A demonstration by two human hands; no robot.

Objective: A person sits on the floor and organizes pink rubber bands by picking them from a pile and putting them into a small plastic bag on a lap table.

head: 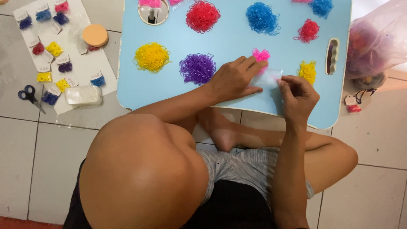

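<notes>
You're in the middle of bagging: a small clear bag lies flat on the near edge of the blue table, between your two hands. Your left hand rests palm down on the bag's left end, fingers stretched out and pressing it flat, fingertips just touching the pink bands beyond it. Your right hand is curled, thumb and forefinger pinched on the bag's right edge, which looks like the mouth.

As I judge it, you are opening or holding the mouth, and the bag looks empty or nearly so. The next move calls for a steady hold with the left hand so the thin film doesn't slide, and a fine pinch to part the two layers.

The bag is thin, see-through and slightly crinkled, hard to make out against the blue. The pink bands form a small loose tuft just beyond it. A yellow pile sits just right of the bag, a purple pile to its left. On the floor far left lies a white sheet with filled bags, and scissors beside it
</notes>
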